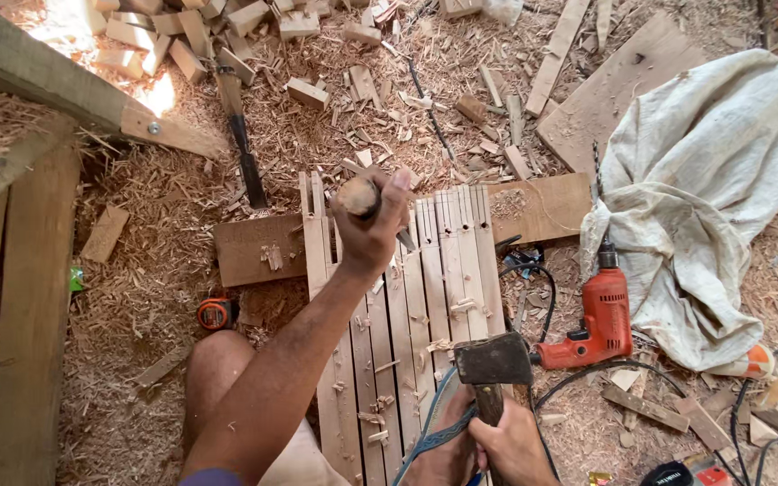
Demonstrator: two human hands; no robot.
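My left hand (373,229) is shut on a chisel with a round wooden handle (357,193). Its blade points down at the far ends of a row of narrow wooden slats (447,270) laid side by side on the floor. The slat ends have notches cut in them. My right hand (515,445) grips the handle of a hatchet, whose dark head (494,360) is raised above the near part of the slats. My bare knee (218,369) is to the left, and a foot in a blue strap (438,441) rests on the slats.
A red electric drill (605,315) and black cables lie right of the slats, beside a white sack (704,198). An orange tape measure (217,313) sits left, a second chisel (245,153) farther off. Shavings, offcuts (308,92) and boards (258,250) cover the floor; planks (33,297) stand left.
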